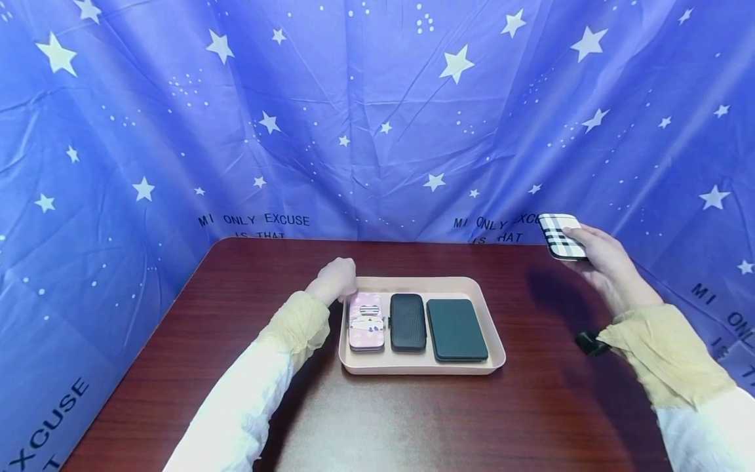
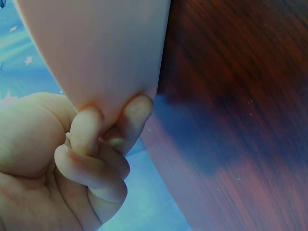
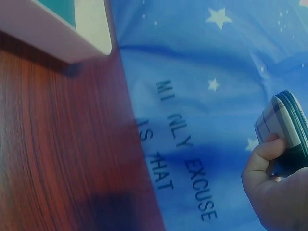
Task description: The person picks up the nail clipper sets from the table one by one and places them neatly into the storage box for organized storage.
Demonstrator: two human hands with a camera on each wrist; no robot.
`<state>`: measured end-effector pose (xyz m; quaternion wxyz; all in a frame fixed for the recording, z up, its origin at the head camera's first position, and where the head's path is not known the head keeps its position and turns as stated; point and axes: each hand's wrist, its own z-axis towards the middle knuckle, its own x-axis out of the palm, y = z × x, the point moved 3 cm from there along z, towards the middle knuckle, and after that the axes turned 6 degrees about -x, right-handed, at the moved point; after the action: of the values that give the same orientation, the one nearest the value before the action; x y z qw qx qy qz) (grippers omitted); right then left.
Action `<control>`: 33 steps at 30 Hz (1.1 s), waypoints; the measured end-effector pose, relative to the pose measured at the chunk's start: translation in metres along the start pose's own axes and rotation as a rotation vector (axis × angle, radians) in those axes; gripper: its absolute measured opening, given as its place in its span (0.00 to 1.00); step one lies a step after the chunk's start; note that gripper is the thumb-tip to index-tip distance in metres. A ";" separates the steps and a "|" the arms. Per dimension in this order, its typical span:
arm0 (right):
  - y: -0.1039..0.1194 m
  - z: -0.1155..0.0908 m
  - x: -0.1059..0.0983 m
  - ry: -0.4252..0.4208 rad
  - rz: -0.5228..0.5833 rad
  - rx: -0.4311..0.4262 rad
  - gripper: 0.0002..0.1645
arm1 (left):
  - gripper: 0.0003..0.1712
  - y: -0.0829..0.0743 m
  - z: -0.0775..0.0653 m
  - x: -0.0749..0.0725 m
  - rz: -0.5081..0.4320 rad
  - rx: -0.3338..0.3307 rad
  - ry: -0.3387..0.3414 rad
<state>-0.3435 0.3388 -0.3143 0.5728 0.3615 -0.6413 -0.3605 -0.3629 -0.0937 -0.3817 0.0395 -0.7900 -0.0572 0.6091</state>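
My left hand (image 1: 335, 278) is at the far left corner of a pale pink tray (image 1: 413, 368). In the left wrist view, its thumb and finger pinch the wall of the tray (image 2: 106, 53). Inside the tray lie a pink patterned case (image 1: 367, 335), a black ribbed case (image 1: 408, 322) and a flat dark green case (image 1: 458, 330), side by side. Raised above the table's right side, my right hand (image 1: 610, 265) grips a black-and-white plaid case (image 1: 556, 233). The right wrist view shows the thumb on the plaid case (image 3: 277, 120) and a dark seam along its edge.
Below the hands is a dark red-brown wooden table (image 1: 377, 426). A blue curtain (image 1: 377, 85) with white stars and printed words hangs behind the table and at both sides. A small black object (image 1: 592, 343) juts out by the right sleeve.
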 end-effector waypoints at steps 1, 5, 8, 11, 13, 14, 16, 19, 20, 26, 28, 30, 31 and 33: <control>0.000 -0.001 0.003 0.010 0.012 0.000 0.13 | 0.11 0.000 0.000 0.000 0.002 0.001 -0.001; 0.002 -0.005 0.015 0.046 0.046 0.007 0.10 | 0.12 -0.001 -0.001 0.000 0.002 -0.001 0.002; 0.002 -0.009 0.024 0.056 0.063 0.018 0.10 | 0.12 -0.001 -0.001 0.000 -0.004 0.001 0.003; 0.001 -0.014 0.034 0.060 0.074 0.029 0.07 | 0.12 -0.001 -0.001 0.000 -0.005 0.001 0.006; 0.000 -0.018 0.039 0.065 0.087 0.035 0.04 | 0.12 -0.001 -0.001 0.000 -0.002 -0.001 0.007; 0.000 -0.020 0.042 0.067 0.089 0.039 0.03 | 0.12 -0.001 -0.001 0.000 -0.001 -0.002 0.009; -0.001 -0.023 0.047 0.072 0.107 0.053 0.04 | 0.13 -0.001 -0.001 -0.001 0.001 -0.003 0.010; -0.004 -0.028 0.053 0.078 0.123 0.074 0.04 | 0.14 -0.001 -0.001 0.000 0.002 -0.003 0.011; -0.004 -0.030 0.056 0.083 0.123 0.079 0.04 | 0.14 -0.001 -0.001 0.000 0.002 -0.004 0.010; -0.009 -0.040 0.071 0.124 0.087 0.081 0.11 | 0.13 -0.001 0.000 0.000 -0.005 -0.003 0.006; -0.011 -0.043 0.075 0.142 0.061 0.076 0.15 | 0.13 -0.001 0.000 0.000 -0.007 -0.002 0.007; -0.013 -0.046 0.079 0.162 0.032 0.069 0.18 | 0.12 -0.001 0.001 0.000 -0.006 -0.002 0.008; -0.014 -0.047 0.081 0.171 0.016 0.064 0.18 | 0.12 0.000 0.001 0.001 -0.004 -0.003 0.009; -0.017 -0.049 0.084 0.191 -0.014 0.055 0.19 | 0.12 0.000 0.001 0.001 -0.002 -0.005 0.011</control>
<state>-0.3006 0.2549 -0.2858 0.6186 0.4143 -0.5909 -0.3105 -0.3640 -0.0932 -0.3830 0.0384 -0.7933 -0.0595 0.6046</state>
